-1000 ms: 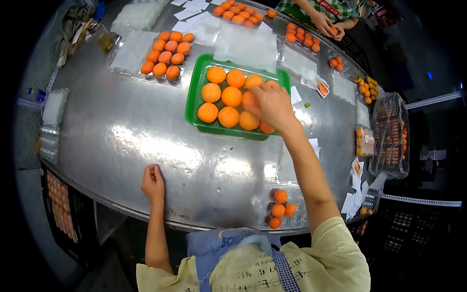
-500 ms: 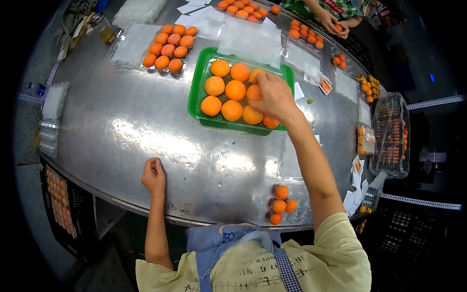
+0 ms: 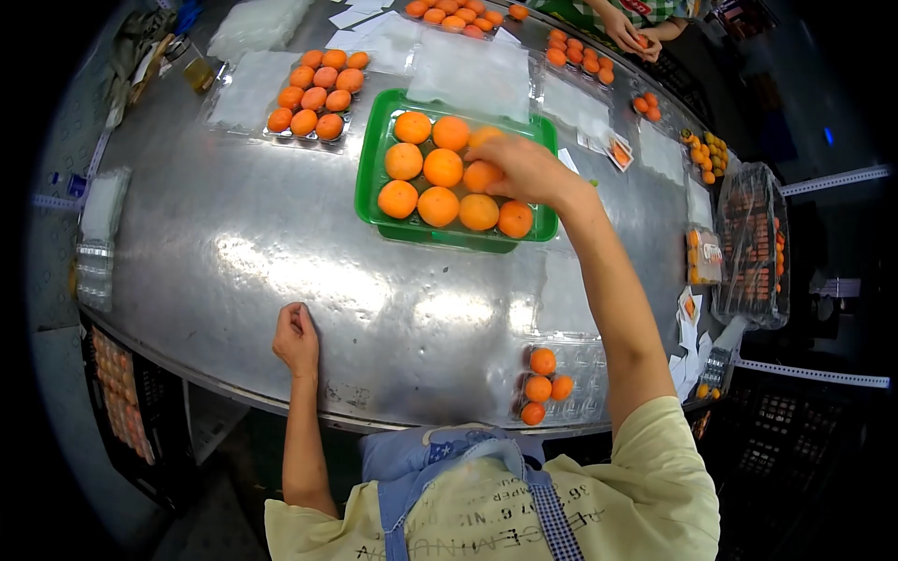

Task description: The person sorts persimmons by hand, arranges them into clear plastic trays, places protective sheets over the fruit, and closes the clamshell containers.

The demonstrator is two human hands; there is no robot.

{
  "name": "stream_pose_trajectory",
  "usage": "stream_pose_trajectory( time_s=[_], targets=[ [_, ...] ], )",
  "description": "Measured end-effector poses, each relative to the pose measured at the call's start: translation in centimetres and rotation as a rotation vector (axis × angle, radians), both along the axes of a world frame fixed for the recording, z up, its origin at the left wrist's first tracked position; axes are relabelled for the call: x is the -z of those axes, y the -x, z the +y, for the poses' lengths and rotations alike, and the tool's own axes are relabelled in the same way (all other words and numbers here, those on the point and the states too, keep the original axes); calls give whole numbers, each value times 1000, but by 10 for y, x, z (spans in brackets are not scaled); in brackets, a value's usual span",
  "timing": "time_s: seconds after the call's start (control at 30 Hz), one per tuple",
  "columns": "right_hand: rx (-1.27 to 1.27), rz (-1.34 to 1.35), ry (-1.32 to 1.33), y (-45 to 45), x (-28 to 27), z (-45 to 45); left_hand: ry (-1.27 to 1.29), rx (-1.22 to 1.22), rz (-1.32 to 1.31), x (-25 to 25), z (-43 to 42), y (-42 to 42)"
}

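Note:
A green basket (image 3: 367, 173) stands on the metal table, with a clear plastic tray of round oranges (image 3: 442, 168) on it in rows. My right hand (image 3: 528, 170) reaches over the tray's right side. Its thumb and fingers curve around an orange (image 3: 481, 176) in the middle row; the fingertips are blurred, and the hand covers the spots behind it. My left hand (image 3: 297, 338) rests near the table's front edge, its fingers curled closed with nothing visible in them. Right of centre at the front edge lies a clear tray (image 3: 585, 374) with several oranges (image 3: 538, 388).
Another filled orange tray (image 3: 316, 93) sits at the back left beside white padding sheets (image 3: 253, 89). Across the table, a co-worker's hands (image 3: 641, 39) hold an orange fruit. Stacked clear trays (image 3: 101, 234) stand at the left edge. Wrapped packs (image 3: 751, 248) are at the right.
My right hand has shifted slightly, uncovering more of the orange at the front right corner. The view has moved a little; my left hand keeps its closed pose.

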State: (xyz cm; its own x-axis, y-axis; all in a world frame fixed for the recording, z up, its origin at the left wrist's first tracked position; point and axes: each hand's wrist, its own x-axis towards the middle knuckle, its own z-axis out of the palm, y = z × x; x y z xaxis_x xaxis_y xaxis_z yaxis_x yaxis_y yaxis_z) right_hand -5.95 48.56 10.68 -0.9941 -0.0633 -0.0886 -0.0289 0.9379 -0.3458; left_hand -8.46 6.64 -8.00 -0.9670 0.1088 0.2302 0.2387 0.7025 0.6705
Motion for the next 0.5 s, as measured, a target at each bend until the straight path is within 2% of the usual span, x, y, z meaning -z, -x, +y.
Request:
stream_pose_trajectory(
  time_s=[0.2, 0.3, 0.4, 0.43, 0.5],
  targets=[
    [3, -49, -83, 5, -12, 4, 26, -3, -20, 0, 1, 0],
    [193, 135, 377, -20, -28, 19, 40, -35, -35, -4, 3, -2],
    [386, 270, 1067, -81, -26, 22, 86, -23, -42, -2, 3, -4],
    [385, 309, 1358, -109, -20, 20, 97, -14, -32, 1, 2, -2],
    [386, 337, 1617, -166, -11, 11, 111, -6, -21, 3, 1, -4]
  ],
)
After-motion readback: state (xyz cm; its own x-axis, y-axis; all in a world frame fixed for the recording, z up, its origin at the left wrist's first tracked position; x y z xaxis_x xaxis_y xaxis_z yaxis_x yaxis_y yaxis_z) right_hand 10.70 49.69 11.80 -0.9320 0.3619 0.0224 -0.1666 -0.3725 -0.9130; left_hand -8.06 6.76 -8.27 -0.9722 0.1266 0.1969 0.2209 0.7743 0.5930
